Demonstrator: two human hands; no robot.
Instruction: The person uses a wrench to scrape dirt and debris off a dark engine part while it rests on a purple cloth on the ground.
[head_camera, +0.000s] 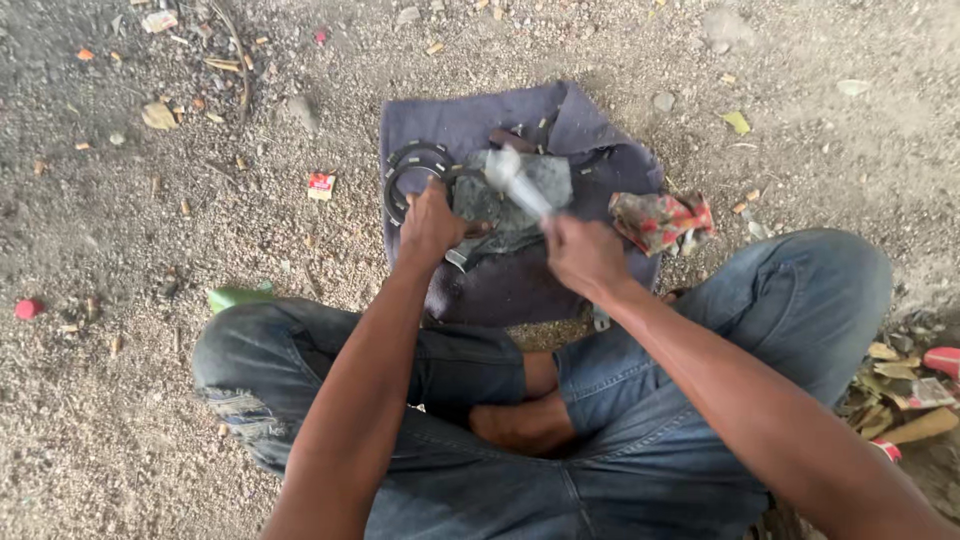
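Observation:
I sit cross-legged on gravel ground in blue jeans, facing a purple-grey cloth (520, 290) spread before me. My left hand (430, 225) grips a grey metal part (515, 200) on the cloth, next to a dark ring-shaped piece (410, 165). My right hand (583, 255) holds a whitish tube-like thing (515, 178), blurred by motion, with its tip over the metal part. What the tube is exactly I cannot tell.
A red patterned rag (660, 218) lies at the cloth's right edge. A green object (235, 296) pokes out by my left knee. Small red scraps (321, 186) and dry leaves dot the gravel. A pile of litter (910, 390) sits at the far right.

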